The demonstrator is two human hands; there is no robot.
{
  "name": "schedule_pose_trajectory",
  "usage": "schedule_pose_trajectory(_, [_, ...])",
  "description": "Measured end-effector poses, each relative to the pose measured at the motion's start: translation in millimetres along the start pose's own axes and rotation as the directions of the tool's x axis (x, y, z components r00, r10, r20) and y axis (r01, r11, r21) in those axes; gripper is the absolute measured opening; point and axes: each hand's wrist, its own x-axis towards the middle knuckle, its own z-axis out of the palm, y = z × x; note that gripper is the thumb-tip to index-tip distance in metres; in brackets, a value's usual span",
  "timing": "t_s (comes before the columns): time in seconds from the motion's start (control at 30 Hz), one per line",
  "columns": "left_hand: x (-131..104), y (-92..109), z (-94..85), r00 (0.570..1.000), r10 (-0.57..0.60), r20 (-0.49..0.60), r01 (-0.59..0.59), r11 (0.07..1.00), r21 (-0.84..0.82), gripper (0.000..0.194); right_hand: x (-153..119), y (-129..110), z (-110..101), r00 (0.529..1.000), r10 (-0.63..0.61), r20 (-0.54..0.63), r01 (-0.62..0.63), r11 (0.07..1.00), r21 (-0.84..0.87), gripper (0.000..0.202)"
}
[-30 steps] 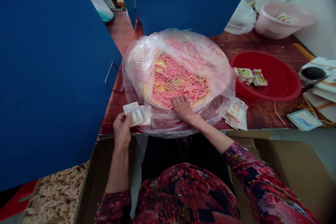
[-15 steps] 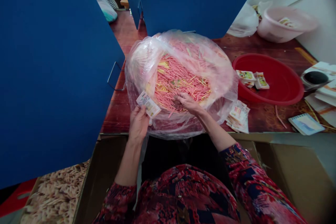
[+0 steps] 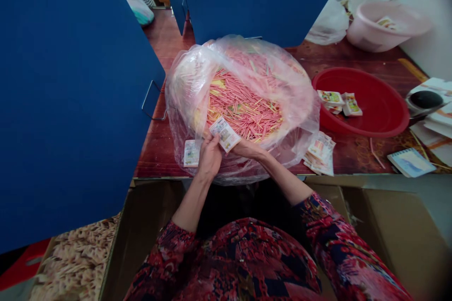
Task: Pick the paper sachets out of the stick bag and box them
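A large clear plastic bag holds a heap of thin pink and yellow sticks in front of me. My left hand grips a small printed packet with zigzag ends over the near side of the heap. Behind that packet is my right hand, its fingers hidden, so I cannot see what they hold. A second printed packet lies left of my left hand, by the bag's near left edge.
A red basin with a few packs stands at the right. Several flat packets lie beside the bag, and a small spiral notebook is near the table edge. Blue partitions border the table; a pink basin stands behind.
My left hand has moved right with the packet, bringing it in front of my right hand. My right hand has drawn back slightly from the sticks. The second packet at left has come into view.
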Motion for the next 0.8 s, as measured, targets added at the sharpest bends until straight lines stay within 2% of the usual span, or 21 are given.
schedule_pose_trajectory(0.07, [-1.5,4.3,-7.8,0.999,0.025,-0.025,-0.025,1.000,0.002,0.018,-0.4,-1.1,-5.1,0.997,-0.016,0.072,0.028,0.986,-0.164,0.015])
schedule_pose_trajectory(0.1, [-2.4,8.2,-12.6,0.998,0.042,-0.042,-0.042,0.999,0.006,0.018,-1.1,-2.2,-8.3,0.992,-0.021,0.128,0.060,0.950,-0.306,0.017])
schedule_pose_trajectory(0.13, [-3.6,12.8,-17.7,0.996,0.059,-0.060,-0.058,0.998,0.010,0.019,-2.3,-3.3,-11.2,0.983,-0.020,0.181,0.104,0.878,-0.466,0.019])
schedule_pose_trajectory(0.17, [-5.3,17.7,-22.9,0.995,0.071,-0.074,-0.070,0.997,0.014,0.020,-4.0,-4.1,-13.5,0.973,-0.010,0.232,0.156,0.768,-0.622,0.021])
schedule_pose_trajectory(0.23, [-9.8,27.0,-32.5,0.994,0.069,-0.083,-0.068,0.998,0.019,0.022,-8.7,-3.8,-15.3,0.950,0.022,0.311,0.258,0.504,-0.824,0.026])
schedule_pose_trajectory(0.3, [-15.0,33.7,-40.4,0.995,0.047,-0.086,-0.044,0.999,0.026,0.023,-14.2,-0.6,-13.4,0.930,0.040,0.365,0.337,0.296,-0.894,0.033])
schedule_pose_trajectory(0.33, [-17.3,36.0,-43.6,0.996,0.032,-0.089,-0.029,0.999,0.035,0.023,-16.8,1.8,-11.6,0.921,0.040,0.387,0.370,0.222,-0.902,0.035])
schedule_pose_trajectory(0.43, [-21.8,39.1,-49.8,0.994,0.010,-0.107,-0.005,0.999,0.049,0.023,-22.6,9.3,-5.5,0.914,0.020,0.405,0.402,0.094,-0.911,0.033])
schedule_pose_trajectory(0.5, [-22.7,39.8,-51.4,0.993,0.016,-0.114,-0.012,0.999,0.037,0.023,-23.8,12.1,-3.0,0.931,-0.001,0.366,0.365,0.086,-0.927,0.031])
schedule_pose_trajectory(0.53, [-22.8,40.2,-51.6,0.993,0.021,-0.115,-0.018,0.999,0.030,0.024,-23.6,12.5,-2.7,0.945,-0.007,0.326,0.325,0.114,-0.939,0.029])
schedule_pose_trajectory(0.6, [-22.7,40.9,-51.2,0.993,0.027,-0.112,-0.024,0.999,0.027,0.026,-21.3,11.7,-4.3,0.977,0.005,0.211,0.204,0.241,-0.949,0.026])
schedule_pose_trajectory(0.67, [-22.7,41.5,-50.2,0.994,0.028,-0.109,-0.025,0.999,0.033,0.026,-16.7,9.4,-8.1,0.998,0.038,0.044,0.025,0.405,-0.914,0.024])
schedule_pose_trajectory(0.73, [-22.9,41.4,-49.1,0.994,0.024,-0.111,-0.021,0.999,0.030,0.025,-10.2,6.9,-11.9,0.991,0.060,-0.123,-0.136,0.538,-0.832,0.025])
schedule_pose_trajectory(0.8, [-22.9,40.6,-47.8,0.993,0.014,-0.117,-0.012,1.000,0.021,0.023,-2.7,5.5,-12.6,0.966,0.069,-0.248,-0.240,0.588,-0.772,0.027])
